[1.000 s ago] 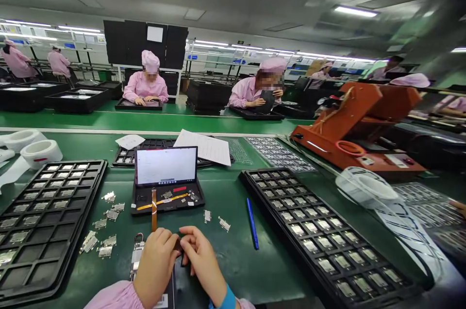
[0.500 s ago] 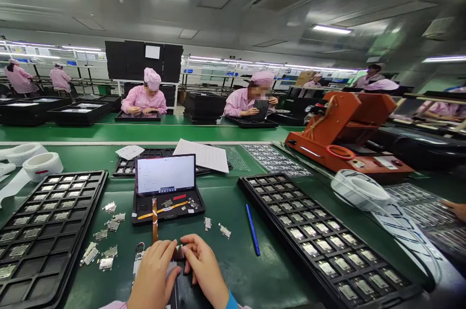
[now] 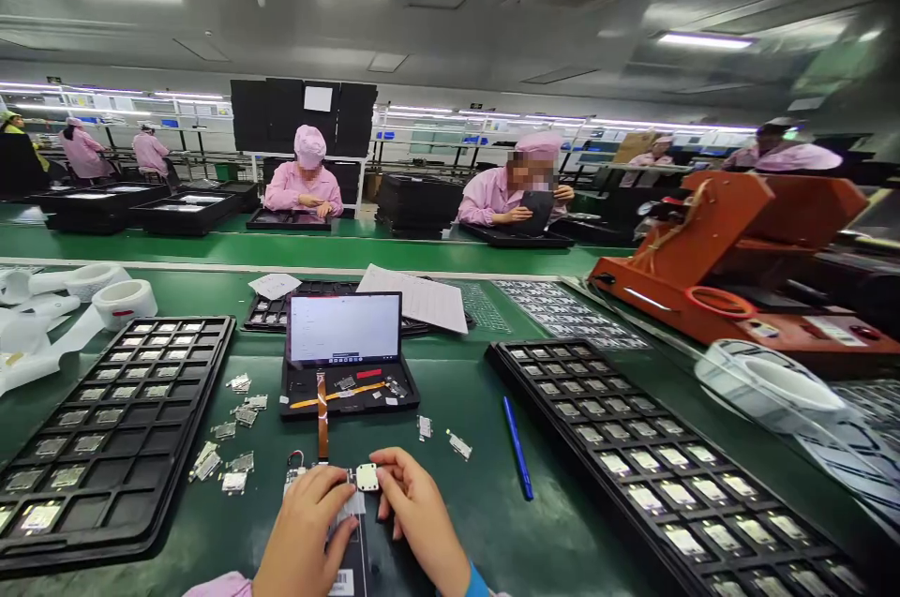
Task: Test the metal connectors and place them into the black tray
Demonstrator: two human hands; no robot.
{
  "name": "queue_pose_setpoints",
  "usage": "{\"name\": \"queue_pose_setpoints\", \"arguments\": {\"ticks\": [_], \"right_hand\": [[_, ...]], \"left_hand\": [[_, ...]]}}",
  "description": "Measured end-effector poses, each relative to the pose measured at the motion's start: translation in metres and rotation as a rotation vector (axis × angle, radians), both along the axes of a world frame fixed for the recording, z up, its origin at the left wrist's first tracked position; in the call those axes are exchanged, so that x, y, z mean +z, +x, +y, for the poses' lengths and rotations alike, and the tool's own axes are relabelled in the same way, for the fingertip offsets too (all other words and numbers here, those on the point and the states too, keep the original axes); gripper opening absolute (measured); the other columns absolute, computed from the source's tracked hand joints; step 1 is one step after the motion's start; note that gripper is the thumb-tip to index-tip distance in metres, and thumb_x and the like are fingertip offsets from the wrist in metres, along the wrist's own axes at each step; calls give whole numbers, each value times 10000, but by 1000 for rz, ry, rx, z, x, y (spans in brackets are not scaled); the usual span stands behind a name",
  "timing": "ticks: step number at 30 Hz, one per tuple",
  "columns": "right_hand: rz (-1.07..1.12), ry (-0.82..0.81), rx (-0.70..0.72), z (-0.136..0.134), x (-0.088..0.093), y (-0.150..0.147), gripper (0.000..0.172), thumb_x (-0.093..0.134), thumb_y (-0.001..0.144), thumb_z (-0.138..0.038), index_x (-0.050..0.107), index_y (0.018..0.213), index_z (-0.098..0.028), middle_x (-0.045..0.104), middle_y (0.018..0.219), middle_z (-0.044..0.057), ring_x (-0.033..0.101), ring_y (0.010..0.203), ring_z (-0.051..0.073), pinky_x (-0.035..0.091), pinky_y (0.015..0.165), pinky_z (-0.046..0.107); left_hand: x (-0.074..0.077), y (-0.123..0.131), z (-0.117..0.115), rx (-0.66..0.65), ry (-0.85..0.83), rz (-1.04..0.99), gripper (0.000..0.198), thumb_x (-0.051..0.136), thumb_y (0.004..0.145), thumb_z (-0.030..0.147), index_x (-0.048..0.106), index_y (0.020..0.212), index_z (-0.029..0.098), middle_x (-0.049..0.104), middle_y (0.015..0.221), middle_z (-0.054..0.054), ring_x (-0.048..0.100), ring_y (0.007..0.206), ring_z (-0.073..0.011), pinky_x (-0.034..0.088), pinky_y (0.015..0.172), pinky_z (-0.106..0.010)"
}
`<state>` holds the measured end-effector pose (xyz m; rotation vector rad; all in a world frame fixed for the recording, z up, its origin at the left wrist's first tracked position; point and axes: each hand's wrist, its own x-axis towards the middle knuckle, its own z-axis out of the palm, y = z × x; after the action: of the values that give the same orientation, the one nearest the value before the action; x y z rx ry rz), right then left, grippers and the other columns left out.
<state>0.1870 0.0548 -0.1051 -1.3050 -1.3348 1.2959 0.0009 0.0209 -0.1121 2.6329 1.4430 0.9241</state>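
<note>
My right hand (image 3: 422, 514) pinches a small white square part (image 3: 367, 477) with dark marks at its edges. Close by on the left, my left hand (image 3: 304, 527) lies over a flat dark device (image 3: 357, 552) with a barcode label; its thumb and index finger are apart, and its index fingertip is near the white part. Part of the device is hidden under that hand. An orange-brown ribbon cable (image 3: 322, 414) runs up from it to a lit screen (image 3: 344, 328), which leans in a black tray (image 3: 412, 395).
Loose small circuit boards (image 3: 234, 483) lie left of my hands. Compartment trays stand at the left (image 3: 116, 496) and right (image 3: 633, 433), both holding boards. A blue pen (image 3: 518, 447) lies by the right tray. Behind it are an orange machine (image 3: 675, 260) and a tape roll (image 3: 773, 381).
The small part in my right hand has turned from a dark look to its white face. The whole view has swung left, so the table's things sit further right.
</note>
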Motion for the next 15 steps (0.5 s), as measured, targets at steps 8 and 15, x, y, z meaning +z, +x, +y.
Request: {"name": "queue_pose_setpoints", "arguments": {"ticks": [8, 15], "right_hand": [[-1, 19, 14, -1, 3, 0, 400, 582, 762, -491, 581, 973, -151, 585, 759, 8, 542, 495, 86, 348, 340, 170], [16, -6, -13, -8, 1, -4, 320, 615, 769, -410, 569, 955, -154, 577, 741, -27, 525, 454, 54, 344, 331, 150]], "left_hand": [[5, 0, -5, 20, -33, 25, 292, 577, 903, 249, 663, 1181, 240, 669, 1234, -85, 646, 1128, -257, 576, 940, -441], [-26, -15, 13, -93, 261, 118, 320, 604, 894, 409, 699, 1140, 228, 714, 1160, -80, 704, 1016, -233, 618, 821, -319]]}}
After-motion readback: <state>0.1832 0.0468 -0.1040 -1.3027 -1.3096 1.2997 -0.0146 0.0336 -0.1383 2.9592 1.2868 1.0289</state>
